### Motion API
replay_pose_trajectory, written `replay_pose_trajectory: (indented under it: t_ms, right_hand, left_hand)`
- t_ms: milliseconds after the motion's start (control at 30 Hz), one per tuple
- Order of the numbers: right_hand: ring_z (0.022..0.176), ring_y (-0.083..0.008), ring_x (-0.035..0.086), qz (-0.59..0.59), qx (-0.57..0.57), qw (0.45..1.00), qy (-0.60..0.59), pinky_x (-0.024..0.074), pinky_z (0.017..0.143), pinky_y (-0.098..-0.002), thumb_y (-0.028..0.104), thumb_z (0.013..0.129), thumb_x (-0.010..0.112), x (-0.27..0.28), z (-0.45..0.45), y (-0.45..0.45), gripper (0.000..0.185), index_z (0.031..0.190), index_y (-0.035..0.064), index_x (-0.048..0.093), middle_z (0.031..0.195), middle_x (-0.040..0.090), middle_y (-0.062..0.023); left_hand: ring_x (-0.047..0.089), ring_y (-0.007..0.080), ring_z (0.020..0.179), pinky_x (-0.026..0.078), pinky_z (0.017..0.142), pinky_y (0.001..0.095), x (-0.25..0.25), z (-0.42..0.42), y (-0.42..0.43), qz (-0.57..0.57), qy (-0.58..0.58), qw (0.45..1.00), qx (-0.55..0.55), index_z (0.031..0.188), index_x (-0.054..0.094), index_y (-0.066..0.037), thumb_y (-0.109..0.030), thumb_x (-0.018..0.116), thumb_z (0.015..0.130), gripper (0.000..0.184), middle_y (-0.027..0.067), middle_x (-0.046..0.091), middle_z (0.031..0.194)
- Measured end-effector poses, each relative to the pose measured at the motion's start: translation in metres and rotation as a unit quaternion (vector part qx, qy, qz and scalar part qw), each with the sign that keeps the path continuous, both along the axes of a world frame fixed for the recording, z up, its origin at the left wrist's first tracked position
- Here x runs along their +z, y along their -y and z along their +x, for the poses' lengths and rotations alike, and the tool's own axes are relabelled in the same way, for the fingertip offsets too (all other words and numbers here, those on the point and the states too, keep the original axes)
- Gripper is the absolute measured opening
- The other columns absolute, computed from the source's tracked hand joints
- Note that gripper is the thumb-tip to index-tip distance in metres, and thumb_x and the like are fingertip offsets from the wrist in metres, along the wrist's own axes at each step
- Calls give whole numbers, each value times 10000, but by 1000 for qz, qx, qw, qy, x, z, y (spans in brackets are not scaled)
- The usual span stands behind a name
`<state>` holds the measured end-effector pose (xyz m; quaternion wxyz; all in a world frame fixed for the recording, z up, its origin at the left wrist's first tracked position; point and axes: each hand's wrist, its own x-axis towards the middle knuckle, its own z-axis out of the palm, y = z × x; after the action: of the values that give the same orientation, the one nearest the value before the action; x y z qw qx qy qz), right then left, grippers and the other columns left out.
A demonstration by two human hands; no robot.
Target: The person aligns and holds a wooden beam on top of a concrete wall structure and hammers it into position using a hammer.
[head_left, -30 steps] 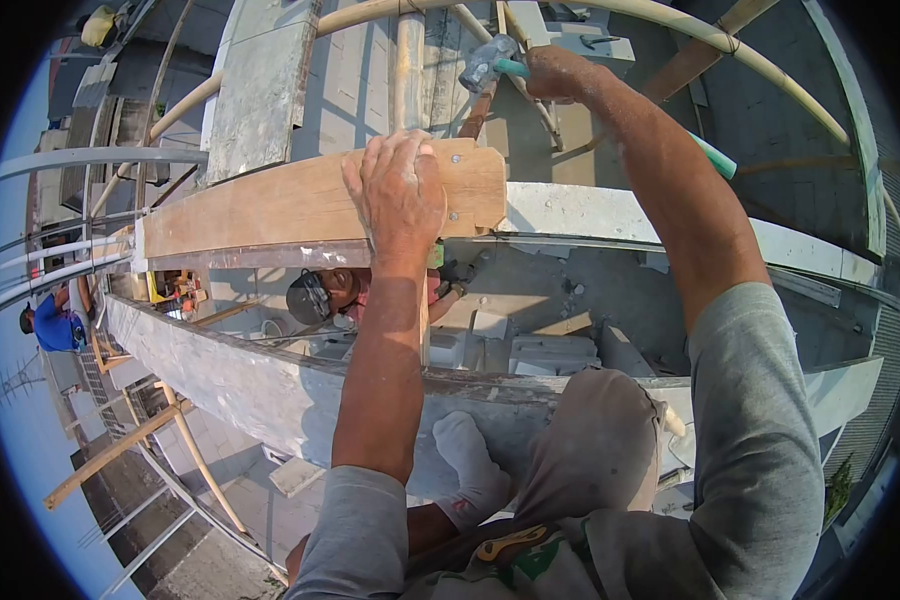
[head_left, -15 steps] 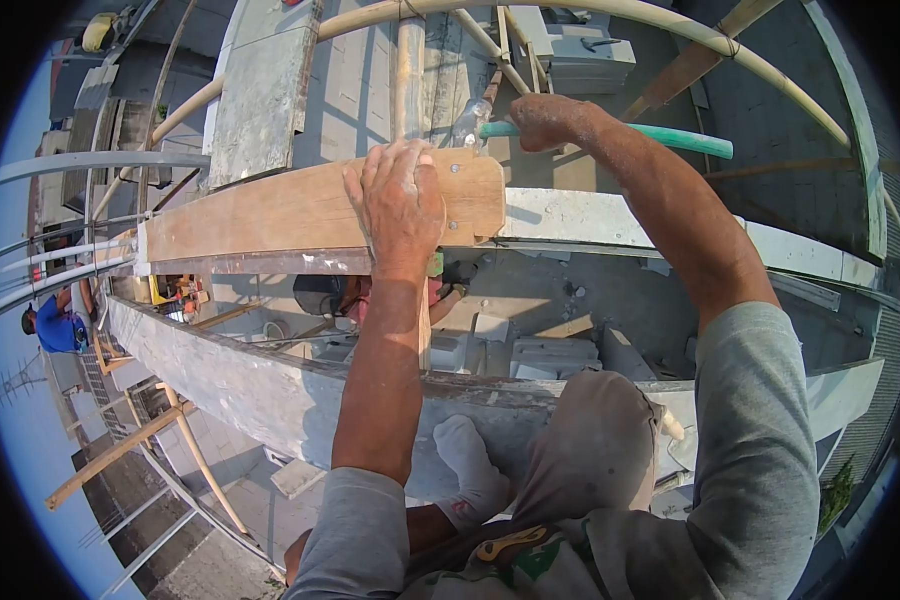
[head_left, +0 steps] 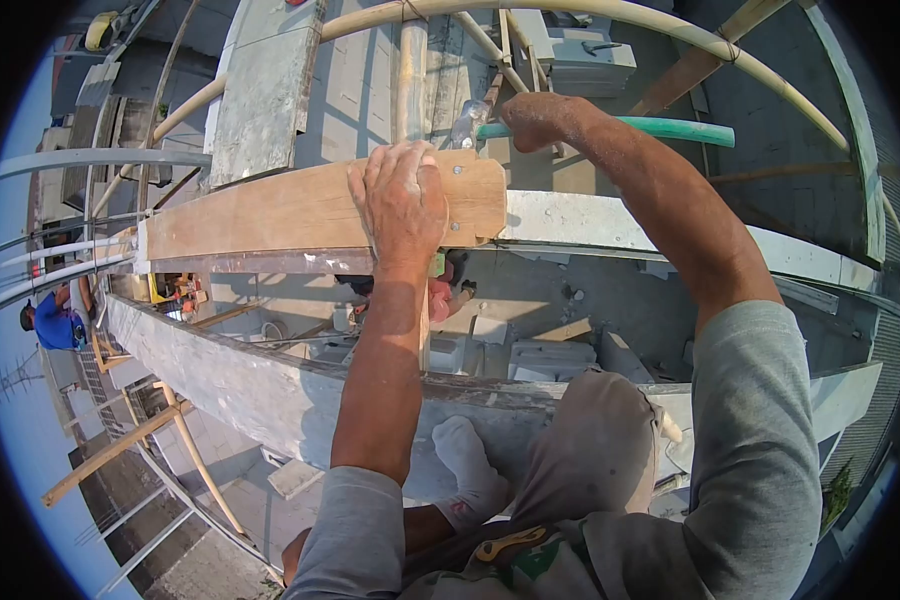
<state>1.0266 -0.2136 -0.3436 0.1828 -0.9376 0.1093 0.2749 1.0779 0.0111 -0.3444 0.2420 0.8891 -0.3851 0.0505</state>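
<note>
My left hand (head_left: 406, 200) lies over the right part of a tan wooden board (head_left: 270, 215), with its fingers over the board's far edge and apart from the thumb. Two screw or nail heads show near the board's right end. The board runs along the top of a white wall edge (head_left: 590, 215). Just beyond the board, my right hand (head_left: 535, 122) is wrapped round the green handle of a hammer (head_left: 660, 128). Its metal head is beside the board's far edge, right of my left hand's fingertips; whether they touch cannot be told.
Below the board, a co-worker in a pink shirt (head_left: 438, 300) is mostly hidden. Another person in blue (head_left: 58, 325) is at the far left. Bamboo poles (head_left: 610, 12) cross the far side. A second wall (head_left: 240, 385) runs beneath my foot and knee.
The hammer has come down and left from its raised position to the board's far edge, with my right hand on it. The co-worker's head has passed out of sight under the board.
</note>
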Motion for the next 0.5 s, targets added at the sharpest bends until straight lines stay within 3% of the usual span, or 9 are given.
replay_pose_trajectory:
  t_ms: [500]
  right_hand:
    - [818,-298,718,-19,-5,1000,15,583,748,-410,28,757,622,2,-10,-5,263,998,4,725,925,720,-189]
  left_hand:
    - [489,313,1256,186,1126,568,-2,1,-3,-2,22,1000,-11,1157,665,-107,-310,467,964,343,80,630,1241]
